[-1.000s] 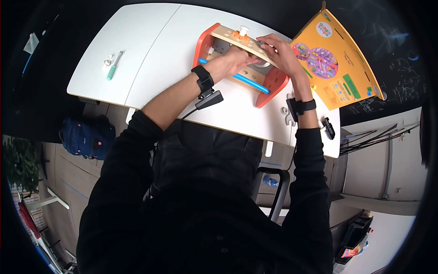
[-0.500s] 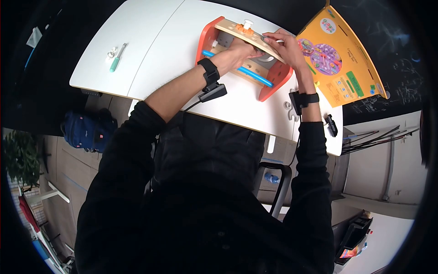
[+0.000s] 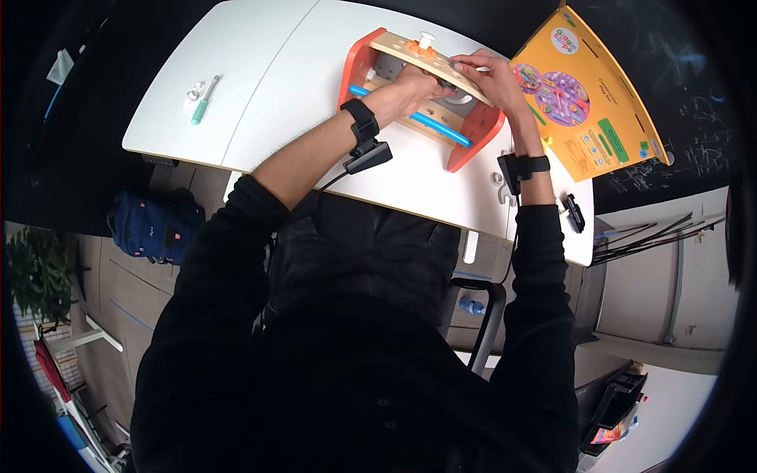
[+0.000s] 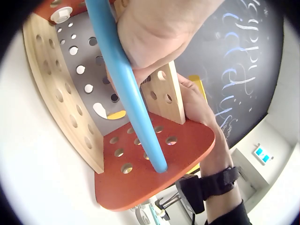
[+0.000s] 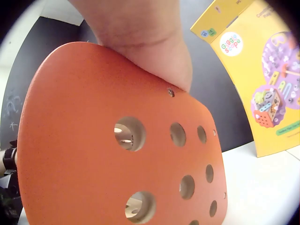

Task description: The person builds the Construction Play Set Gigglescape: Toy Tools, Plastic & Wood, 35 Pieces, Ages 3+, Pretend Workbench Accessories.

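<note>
A toy workbench with orange-red side panels (image 3: 482,126) stands on the white table. Its wooden top board (image 3: 398,50) carries an orange gear (image 3: 423,50) under a white knob (image 3: 426,38). My left hand (image 3: 404,94) reaches over the blue bar (image 3: 441,128) and under the top board, its fingertips mostly hidden. Beside those fingers a small dark ridged piece (image 4: 146,79) shows; I cannot tell whether they grip it. At the board's right end my right hand (image 3: 498,85) pinches a small grey piece (image 3: 454,65) on top. Behind is a grey perforated panel (image 4: 80,56).
A yellow toy box (image 3: 587,146) stands behind to the right. On the table's left lie a green-handled screwdriver (image 3: 200,110) and small white pieces (image 3: 193,92). Near the right wrist are more white pieces (image 3: 505,189) and a black device (image 3: 575,213).
The head view has shifted, so the table and workbench sit slightly higher and to the right. Both hands stay at the top board, with only slight finger movement.
</note>
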{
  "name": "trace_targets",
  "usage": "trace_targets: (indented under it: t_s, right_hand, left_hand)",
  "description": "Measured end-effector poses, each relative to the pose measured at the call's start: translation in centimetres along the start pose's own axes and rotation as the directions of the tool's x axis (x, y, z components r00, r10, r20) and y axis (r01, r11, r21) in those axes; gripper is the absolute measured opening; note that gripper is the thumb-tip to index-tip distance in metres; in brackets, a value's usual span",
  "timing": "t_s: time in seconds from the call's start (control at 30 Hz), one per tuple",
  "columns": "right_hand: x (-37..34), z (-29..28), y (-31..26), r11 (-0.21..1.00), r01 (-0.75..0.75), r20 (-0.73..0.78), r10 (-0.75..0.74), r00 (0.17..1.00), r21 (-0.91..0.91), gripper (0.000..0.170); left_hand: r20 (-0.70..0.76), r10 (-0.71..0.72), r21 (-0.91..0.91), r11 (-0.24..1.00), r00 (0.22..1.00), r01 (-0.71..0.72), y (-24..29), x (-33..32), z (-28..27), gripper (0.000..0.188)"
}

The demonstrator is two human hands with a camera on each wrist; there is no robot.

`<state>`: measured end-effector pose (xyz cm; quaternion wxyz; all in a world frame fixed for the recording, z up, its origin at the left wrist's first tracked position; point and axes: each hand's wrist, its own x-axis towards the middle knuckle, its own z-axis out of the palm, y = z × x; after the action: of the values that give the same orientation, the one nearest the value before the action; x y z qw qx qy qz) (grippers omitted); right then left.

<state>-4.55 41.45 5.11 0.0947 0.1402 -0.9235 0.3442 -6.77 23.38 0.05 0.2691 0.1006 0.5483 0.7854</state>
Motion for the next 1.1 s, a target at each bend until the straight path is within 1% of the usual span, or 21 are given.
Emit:
trace_targets:
  t_s: [0.13, 0.23, 0.3, 0.33, 0.4, 0.43, 0.5, 0.53, 0.6, 0.63, 0.7, 0.73, 0.8, 0.83, 0.9, 1.0, 1.03, 1.1]
  right_hand:
    - [-0.1, 0.0, -0.1, 1.0, -0.01, -0.004, 0.01, 1.0, 0.015, 0.026]
    - [0.0, 0.1, 0.1, 1.0, -0.007, -0.011, 0.008, 1.0, 0.021, 0.028]
    - [0.0, 0.2, 0.1, 0.999, -0.041, -0.009, 0.041, 0.999, -0.002, 0.028]
    - [0.0, 0.2, 0.1, 0.999, -0.041, -0.009, 0.041, 0.999, -0.002, 0.028]
    - [0.0, 0.2, 0.2, 1.0, -0.024, -0.011, 0.025, 1.0, 0.015, 0.028]
    - [0.0, 0.2, 0.3, 1.0, -0.024, -0.01, 0.025, 1.0, 0.017, 0.028]
    - [0.1, 0.3, 0.6, 0.999, -0.011, -0.009, 0.012, 1.0, 0.052, 0.028]
    - [0.1, 0.3, 0.4, 0.999, -0.011, -0.008, 0.011, 1.0, 0.054, 0.028]
    - [0.0, 0.2, 0.2, 0.998, -0.033, -0.009, 0.034, 0.999, 0.052, 0.029]
    - [0.0, 0.2, 0.1, 0.998, -0.034, -0.009, 0.034, 0.999, 0.052, 0.029]
    - [0.0, 0.2, -0.1, 0.999, -0.047, -0.009, 0.047, 0.999, 0.024, 0.029]
    - [0.0, 0.2, 0.0, 0.999, -0.047, -0.01, 0.047, 0.999, 0.024, 0.029]
    - [0.0, 0.2, 0.1, 1.0, -0.011, -0.009, 0.012, 1.0, 0.028, 0.028]
    - [0.0, 0.2, 0.0, 1.0, -0.012, -0.009, 0.012, 1.0, 0.028, 0.028]
    - [0.0, 0.2, -0.1, 0.999, -0.026, -0.007, 0.026, 1.0, 0.03, 0.027]
    - [0.0, 0.2, 0.1, 0.999, -0.034, -0.001, 0.034, 0.999, 0.031, 0.027]
    - [0.0, 0.2, 0.0, 0.999, -0.035, -0.001, 0.035, 0.999, 0.032, 0.027]
    - [0.0, 0.2, 0.0, 0.999, -0.038, -0.015, 0.038, 0.999, 0.026, 0.027]
  left_hand:
    - [0.0, -0.033, -0.044, 0.999, 0.999, 0.033, 0.5, -0.3, 0.2, 0.04]
    - [-0.005, -0.038, -0.079, 0.996, 0.999, 0.037, 0.6, -0.3, -0.1, 0.045]
    - [0.036, -0.067, -0.119, 0.99, 0.997, 0.071, 0.9, -0.5, -0.2, 0.052]
    - [0.036, -0.067, -0.119, 0.99, 0.997, 0.071, 0.7, -0.2, -0.6, 0.052]
    - [0.171, -0.027, -0.171, 0.984, 0.985, 0.057, 0.4, 0.3, -1.4, 0.055]
    - [0.169, -0.028, -0.17, 0.984, 0.985, 0.058, 0.4, 0.3, -1.4, 0.055]
    - [0.225, -0.022, -0.179, 0.982, 0.974, 0.063, 0.4, 0.1, -1.4, 0.058]
    - [0.224, -0.022, -0.179, 0.982, 0.974, 0.063, 0.5, -0.1, -1.3, 0.058]
    - [0.241, -0.04, -0.202, 0.975, 0.97, 0.09, 0.8, -0.4, -1.1, 0.057]
    - [0.241, -0.04, -0.202, 0.975, 0.97, 0.09, 0.6, -0.2, -1.1, 0.057]
    - [0.164, -0.003, -0.237, 0.971, 0.986, 0.042, 0.2, 0.3, -1.2, 0.056]
    - [0.165, -0.003, -0.236, 0.971, 0.986, 0.042, 0.4, 0.0, -1.0, 0.056]
    - [0.106, -0.053, -0.2, 0.977, 0.993, 0.074, 0.9, -0.6, -0.7, 0.056]
    - [0.106, -0.054, -0.2, 0.977, 0.993, 0.074, 0.7, -0.4, -0.8, 0.056]
    - [0.146, 0.002, -0.202, 0.979, 0.989, 0.028, 0.4, -0.1, -0.9, 0.055]
    - [0.179, 0.001, -0.198, 0.98, 0.984, 0.035, 0.1, 0.3, -1.2, 0.054]
    - [0.179, 0.0, -0.198, 0.98, 0.984, 0.036, 0.3, 0.1, -1.0, 0.054]
    - [0.121, -0.061, -0.228, 0.97, 0.991, 0.087, 0.6, -0.3, -0.7, 0.053]
